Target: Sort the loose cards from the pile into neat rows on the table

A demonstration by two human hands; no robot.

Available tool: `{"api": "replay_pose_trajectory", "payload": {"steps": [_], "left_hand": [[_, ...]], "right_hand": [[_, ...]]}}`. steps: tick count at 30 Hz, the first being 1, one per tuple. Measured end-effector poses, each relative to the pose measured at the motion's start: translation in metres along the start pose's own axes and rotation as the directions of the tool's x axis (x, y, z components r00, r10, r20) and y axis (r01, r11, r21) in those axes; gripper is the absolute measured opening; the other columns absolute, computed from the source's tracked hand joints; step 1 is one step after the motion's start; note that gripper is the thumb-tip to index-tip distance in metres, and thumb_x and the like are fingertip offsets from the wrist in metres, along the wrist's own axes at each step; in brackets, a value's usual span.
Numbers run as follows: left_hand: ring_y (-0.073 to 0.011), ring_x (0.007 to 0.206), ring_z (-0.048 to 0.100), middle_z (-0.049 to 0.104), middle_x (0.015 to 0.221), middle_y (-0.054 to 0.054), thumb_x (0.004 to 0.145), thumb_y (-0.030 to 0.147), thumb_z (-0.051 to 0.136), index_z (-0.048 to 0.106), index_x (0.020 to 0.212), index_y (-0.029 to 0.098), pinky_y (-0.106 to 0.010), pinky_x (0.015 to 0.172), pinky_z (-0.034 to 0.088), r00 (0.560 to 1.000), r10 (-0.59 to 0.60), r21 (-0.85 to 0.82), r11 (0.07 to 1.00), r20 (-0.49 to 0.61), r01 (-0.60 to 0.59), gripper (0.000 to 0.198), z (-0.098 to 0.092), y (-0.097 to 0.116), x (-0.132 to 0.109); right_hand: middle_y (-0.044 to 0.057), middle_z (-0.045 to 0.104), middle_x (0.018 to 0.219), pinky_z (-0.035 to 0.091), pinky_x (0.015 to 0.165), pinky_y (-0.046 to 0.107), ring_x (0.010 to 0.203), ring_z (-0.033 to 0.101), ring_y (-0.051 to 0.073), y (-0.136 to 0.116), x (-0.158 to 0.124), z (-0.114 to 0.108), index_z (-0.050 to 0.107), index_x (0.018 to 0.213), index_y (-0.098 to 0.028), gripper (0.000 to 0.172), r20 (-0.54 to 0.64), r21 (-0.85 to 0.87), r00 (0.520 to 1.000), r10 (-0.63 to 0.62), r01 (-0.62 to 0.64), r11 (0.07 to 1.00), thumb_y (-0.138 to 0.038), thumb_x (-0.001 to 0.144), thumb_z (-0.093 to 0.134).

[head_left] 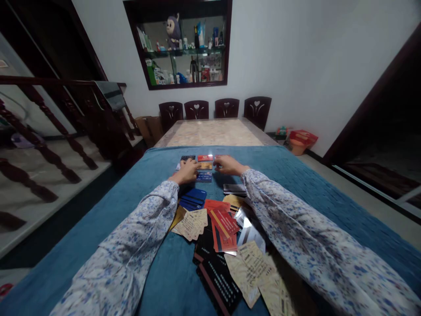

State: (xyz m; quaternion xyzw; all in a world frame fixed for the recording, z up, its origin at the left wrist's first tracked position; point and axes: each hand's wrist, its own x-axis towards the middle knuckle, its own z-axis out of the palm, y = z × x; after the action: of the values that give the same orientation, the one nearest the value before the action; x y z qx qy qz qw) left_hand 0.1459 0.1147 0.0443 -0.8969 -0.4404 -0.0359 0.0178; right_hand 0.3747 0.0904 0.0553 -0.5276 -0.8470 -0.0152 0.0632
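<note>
Both arms in floral sleeves reach forward over a blue cloth (296, 175). My left hand (187, 171) and my right hand (227, 164) rest with fingers curled on either end of a gold card (206, 166). That card lies in a small laid-out group with a red card (205, 158), a dark card (187, 158) and a blue card (204, 176). Closer to me lies a loose heap of cards: dark blue ones (193, 198), red ones (223, 221), beige ones (191, 223), black ones (219, 281) and silver ones (250, 228).
The blue cloth covers the near part of a long table; its bare marble-patterned top (213, 132) shows beyond. Several dark chairs (226, 108) line the far end. A wooden stair railing (49, 114) runs at left. A wall shelf (184, 44) holds bottles and a toy.
</note>
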Motion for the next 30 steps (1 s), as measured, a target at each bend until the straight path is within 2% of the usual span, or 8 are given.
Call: {"api": "replay_pose_trajectory", "payload": {"steps": [9, 19, 30], "left_hand": [[-0.0351, 0.132, 0.047, 0.059, 0.143, -0.014, 0.091, 0.016, 0.050, 0.064, 0.136, 0.023, -0.056, 0.107, 0.033, 0.999, 0.026, -0.011, 1.000, -0.044, -0.027, 0.048, -0.003, 0.011, -0.031], [-0.0330, 0.133, 0.048, 0.061, 0.140, -0.014, 0.091, 0.015, 0.054, 0.064, 0.135, 0.021, -0.055, 0.108, 0.033, 0.996, 0.022, -0.064, 0.998, -0.091, -0.028, 0.045, 0.005, 0.011, -0.071], [-0.0320, 0.123, 0.052, 0.067, 0.131, -0.012, 0.091, 0.012, 0.054, 0.069, 0.128, 0.024, -0.054, 0.103, 0.036, 0.962, 0.034, -0.107, 0.992, -0.271, -0.065, 0.041, 0.021, -0.003, -0.122]], "right_hand": [[0.013, 0.076, 0.112, 0.042, 0.079, 0.027, 0.101, 0.067, 0.022, -0.017, -0.021, 0.000, 0.078, 0.112, -0.015, 0.029, -0.030, 0.037, 0.999, -0.035, 0.036, 0.999, -0.017, 0.092, 0.056], [0.011, 0.074, 0.113, 0.037, 0.074, 0.028, 0.104, 0.065, 0.023, -0.057, -0.042, 0.000, 0.078, 0.104, -0.018, 0.024, -0.047, 0.061, 0.993, -0.109, 0.112, 0.992, -0.017, 0.092, 0.057], [0.009, 0.075, 0.103, 0.034, 0.072, 0.030, 0.096, 0.062, 0.021, -0.095, -0.042, 0.014, 0.078, 0.098, -0.020, 0.020, -0.153, 0.100, 0.952, -0.267, 0.284, 0.954, -0.019, 0.093, 0.059]]}}
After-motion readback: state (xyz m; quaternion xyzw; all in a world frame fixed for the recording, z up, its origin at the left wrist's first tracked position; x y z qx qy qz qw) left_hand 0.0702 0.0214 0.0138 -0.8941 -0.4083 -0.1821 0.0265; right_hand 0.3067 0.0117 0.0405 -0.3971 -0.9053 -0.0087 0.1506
